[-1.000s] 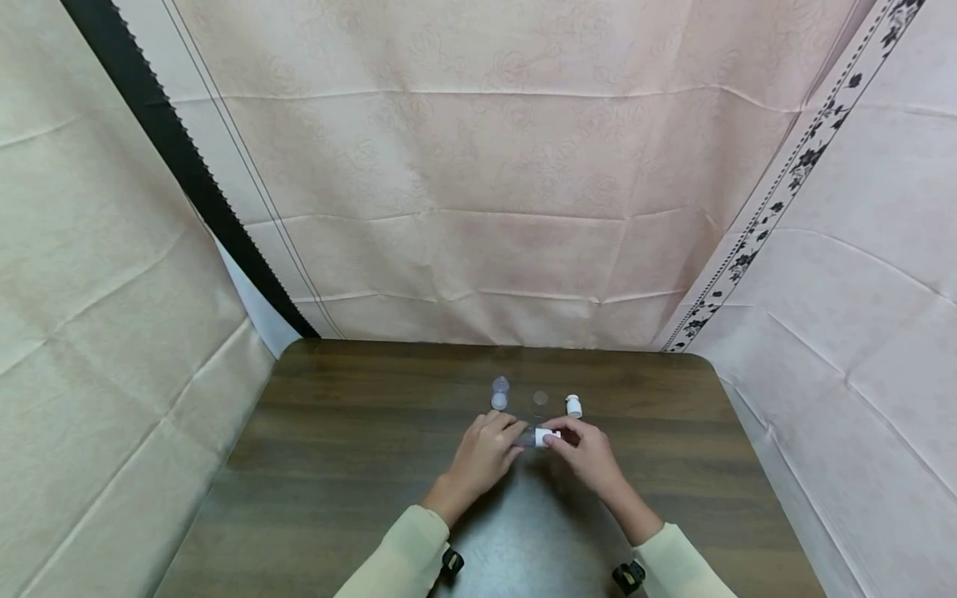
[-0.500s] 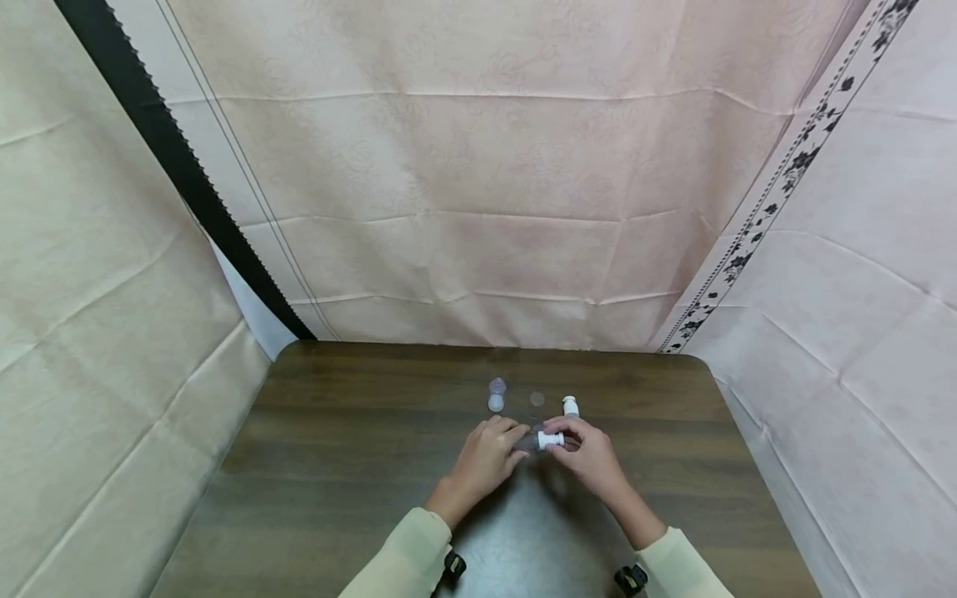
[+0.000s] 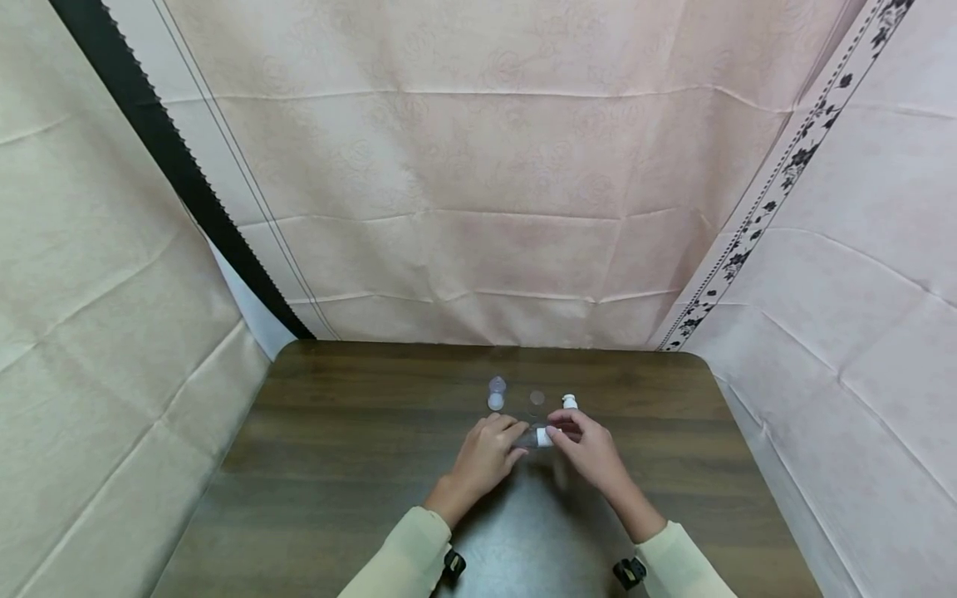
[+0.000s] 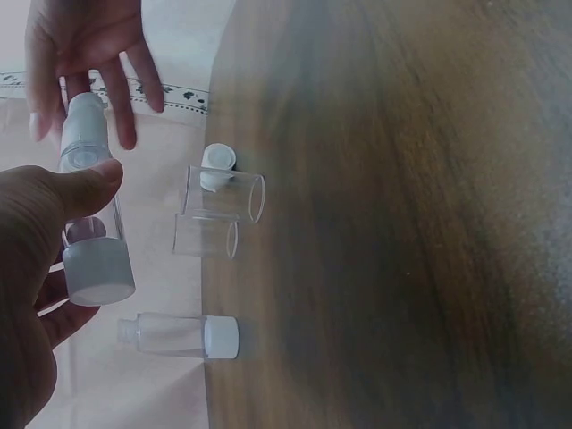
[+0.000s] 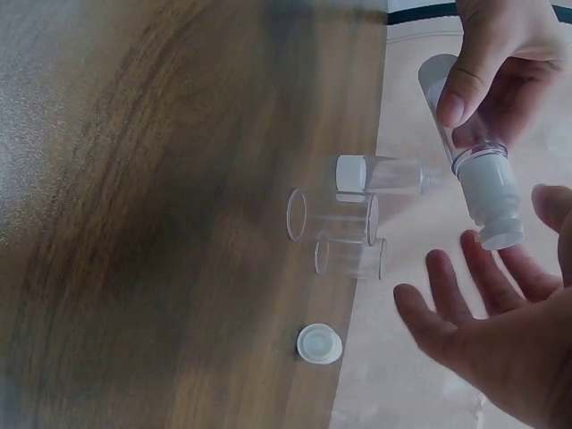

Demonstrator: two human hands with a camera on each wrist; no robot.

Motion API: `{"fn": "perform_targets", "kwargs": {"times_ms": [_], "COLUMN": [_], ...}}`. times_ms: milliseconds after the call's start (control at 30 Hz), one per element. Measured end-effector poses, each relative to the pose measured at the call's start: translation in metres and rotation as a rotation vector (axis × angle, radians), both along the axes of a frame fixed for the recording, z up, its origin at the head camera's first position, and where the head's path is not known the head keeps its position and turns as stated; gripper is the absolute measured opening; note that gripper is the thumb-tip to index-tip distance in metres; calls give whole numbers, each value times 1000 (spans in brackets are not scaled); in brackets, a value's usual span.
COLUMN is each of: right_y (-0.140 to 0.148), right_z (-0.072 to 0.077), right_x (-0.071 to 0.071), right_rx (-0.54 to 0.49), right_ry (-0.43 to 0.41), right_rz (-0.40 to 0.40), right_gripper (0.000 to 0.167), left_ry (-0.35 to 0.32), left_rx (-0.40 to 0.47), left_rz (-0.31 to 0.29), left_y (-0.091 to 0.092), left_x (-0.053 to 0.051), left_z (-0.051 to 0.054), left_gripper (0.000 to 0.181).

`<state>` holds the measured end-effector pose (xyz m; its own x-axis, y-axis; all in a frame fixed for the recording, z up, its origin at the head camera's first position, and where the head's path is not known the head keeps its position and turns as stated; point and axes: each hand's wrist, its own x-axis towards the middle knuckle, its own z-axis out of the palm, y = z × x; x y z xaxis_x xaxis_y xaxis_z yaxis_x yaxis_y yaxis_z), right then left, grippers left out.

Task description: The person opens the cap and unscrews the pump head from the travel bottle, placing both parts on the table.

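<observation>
My left hand (image 3: 482,455) grips a clear bottle (image 4: 96,268) with a white base and a white pump top (image 5: 490,192). It lies tilted above the table, pump end toward my right hand (image 3: 594,453). The right fingers (image 5: 447,290) are spread and loosely bent around the pump's end, holding nothing; whether a fingertip touches it cannot be told. Beyond the hands stands a second clear bottle (image 4: 174,335) with a white base and bare neck. Two clear open-ended covers (image 5: 335,217) stand beside it, and a separate white pump top (image 5: 319,343) stands to their right.
The brown wooden table (image 3: 359,465) has its far edge just past the small parts. Patterned pale cloth (image 3: 478,208) hangs behind and on both sides. A black device (image 3: 630,573) is strapped at the right wrist.
The right hand's fingers, earlier pinching the bottle's white pump top, have loosened and come away from it. The left hand keeps its grip on the bottle, almost unmoved.
</observation>
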<state>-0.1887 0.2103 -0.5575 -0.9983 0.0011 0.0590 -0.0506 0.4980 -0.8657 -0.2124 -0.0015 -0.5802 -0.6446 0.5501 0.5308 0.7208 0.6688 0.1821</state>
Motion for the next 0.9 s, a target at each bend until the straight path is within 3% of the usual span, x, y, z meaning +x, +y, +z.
{"fn": "perform_targets", "kwargs": {"times_ms": [233, 400, 633, 900], "right_y": [-1, -1, 0, -2], "right_z": [-1, -1, -1, -1], "right_x": [-2, -2, -3, -2], "right_rx": [123, 153, 115, 40], "right_ry": [-33, -35, -55, -35], "right_rz": [6, 40, 68, 78], "right_gripper": [18, 13, 8, 19], "left_ry": [6, 20, 18, -2], "left_rx": [-5, -12, -32, -19], "left_rz": [5, 1, 9, 12], "left_y": [1, 1, -1, -2], "left_x": [0, 0, 1, 1], "left_z": [1, 0, 1, -1], "left_gripper": [39, 38, 37, 37]}}
